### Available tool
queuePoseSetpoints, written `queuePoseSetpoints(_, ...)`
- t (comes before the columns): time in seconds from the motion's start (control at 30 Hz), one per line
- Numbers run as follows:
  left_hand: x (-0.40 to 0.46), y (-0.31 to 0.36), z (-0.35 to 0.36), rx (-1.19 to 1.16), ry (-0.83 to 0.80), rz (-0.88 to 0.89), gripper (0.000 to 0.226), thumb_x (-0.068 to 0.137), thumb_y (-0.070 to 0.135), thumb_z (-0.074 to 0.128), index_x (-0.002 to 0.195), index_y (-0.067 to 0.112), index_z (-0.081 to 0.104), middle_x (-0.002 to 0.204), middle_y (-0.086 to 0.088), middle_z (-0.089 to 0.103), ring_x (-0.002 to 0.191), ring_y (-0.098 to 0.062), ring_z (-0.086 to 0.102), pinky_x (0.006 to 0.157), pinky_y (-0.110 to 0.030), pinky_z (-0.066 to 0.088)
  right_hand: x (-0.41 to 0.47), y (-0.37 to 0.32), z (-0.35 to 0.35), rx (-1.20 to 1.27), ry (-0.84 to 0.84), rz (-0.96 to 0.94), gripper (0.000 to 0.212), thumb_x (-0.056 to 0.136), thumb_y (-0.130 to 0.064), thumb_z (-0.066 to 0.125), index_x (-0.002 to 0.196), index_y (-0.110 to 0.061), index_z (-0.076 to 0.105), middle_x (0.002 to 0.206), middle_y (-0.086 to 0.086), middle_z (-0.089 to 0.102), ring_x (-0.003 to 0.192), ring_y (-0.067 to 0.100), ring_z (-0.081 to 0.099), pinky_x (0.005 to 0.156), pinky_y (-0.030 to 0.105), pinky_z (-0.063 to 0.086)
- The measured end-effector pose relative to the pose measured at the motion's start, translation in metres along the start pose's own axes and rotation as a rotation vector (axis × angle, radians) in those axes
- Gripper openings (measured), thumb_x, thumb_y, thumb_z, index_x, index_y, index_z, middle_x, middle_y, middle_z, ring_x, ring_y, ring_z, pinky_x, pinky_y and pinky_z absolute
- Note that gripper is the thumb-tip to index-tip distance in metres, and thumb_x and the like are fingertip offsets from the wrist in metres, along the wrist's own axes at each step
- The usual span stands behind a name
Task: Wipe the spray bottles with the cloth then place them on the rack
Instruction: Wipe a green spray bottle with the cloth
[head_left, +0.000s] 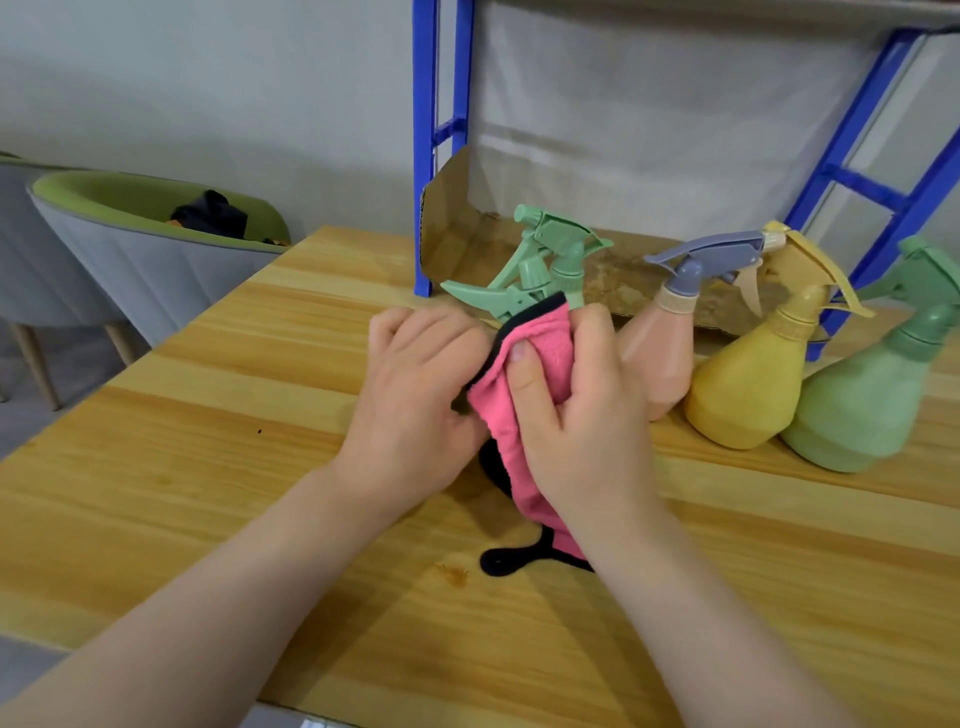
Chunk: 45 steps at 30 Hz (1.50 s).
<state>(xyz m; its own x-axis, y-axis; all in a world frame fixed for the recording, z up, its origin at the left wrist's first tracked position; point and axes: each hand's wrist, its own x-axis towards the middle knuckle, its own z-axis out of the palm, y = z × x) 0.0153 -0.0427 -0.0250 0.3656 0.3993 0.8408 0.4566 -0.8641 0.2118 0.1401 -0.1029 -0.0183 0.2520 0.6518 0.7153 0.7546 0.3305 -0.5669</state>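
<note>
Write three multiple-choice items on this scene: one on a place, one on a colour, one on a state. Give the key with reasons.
1. Where does the yellow bottle stand?
A. between the peach bottle and the light green bottle
B. on the rack
C. on the chair

2. What colour is the cloth?
A. white
B. pink, black-edged
C. blue

3. What is the right hand doing?
A. lying flat on the table
B. pointing
C. gripping the cloth

Key: 1 A, it stands on the table between them. 2 B, pink shows between the hands. 3 C, its thumb presses the cloth.
</note>
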Motion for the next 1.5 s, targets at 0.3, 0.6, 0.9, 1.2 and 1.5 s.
queuePoseSetpoints(0.3,0.001,0.001,-0.003,-0.092,-0.011,-0.006,0.007,0.082,0.015,0.059,0.084,0.009,0.060,0.089,0.013,0.054,0.092,-0.013,0.054,0.084,-0.037,0.033,0.003,-0.003,-0.007,0.143,-0.055,-0.035,0.016,0.097,-0.032,0.050,0.091,-0.020,0.043,0.067,-0.017,0.048,0.061,0.003,0.051,0.054,0.014,0.037)
queuePoseSetpoints(0.6,0.003,-0.005,-0.005,-0.143,0.068,-0.094,0.010,0.088,0.021,0.066,0.088,0.011,0.062,0.090,0.013,0.054,0.090,-0.013,0.053,0.083,-0.035,0.033,0.005,-0.007,-0.008,0.311,-0.080,-0.011,0.016,0.094,-0.016,0.061,0.092,-0.020,0.047,0.077,-0.018,0.053,0.070,-0.004,0.054,0.062,0.011,0.041)
queuePoseSetpoints(0.9,0.002,-0.006,-0.005,-0.146,0.062,-0.099,0.007,0.087,0.017,0.065,0.091,0.012,0.062,0.092,0.013,0.054,0.091,-0.012,0.052,0.083,-0.032,0.032,0.006,-0.008,-0.010,0.507,-0.149,0.170,0.019,0.091,-0.024,0.063,0.082,-0.014,0.049,0.077,-0.006,0.051,0.070,0.004,0.050,0.063,0.020,0.042)
queuePoseSetpoints(1.2,-0.001,-0.006,-0.001,-0.297,0.081,-0.226,0.017,0.089,0.018,0.069,0.100,0.008,0.060,0.095,-0.003,0.061,0.091,-0.020,0.054,0.082,-0.052,0.043,0.011,-0.008,-0.015,1.048,-0.290,0.456,0.007,0.087,-0.009,0.061,0.090,-0.015,0.058,0.089,0.007,0.066,0.082,0.018,0.065,0.075,0.033,0.054)
queuePoseSetpoints(1.5,-0.001,-0.008,-0.001,-0.257,0.083,-0.226,0.015,0.089,0.017,0.067,0.100,0.009,0.060,0.096,-0.002,0.061,0.093,-0.016,0.052,0.085,-0.049,0.042,0.015,-0.013,-0.016,1.247,-0.331,0.647,0.030,0.083,-0.006,0.059,0.113,-0.009,0.056,0.094,0.009,0.067,0.083,0.018,0.065,0.075,0.027,0.056)
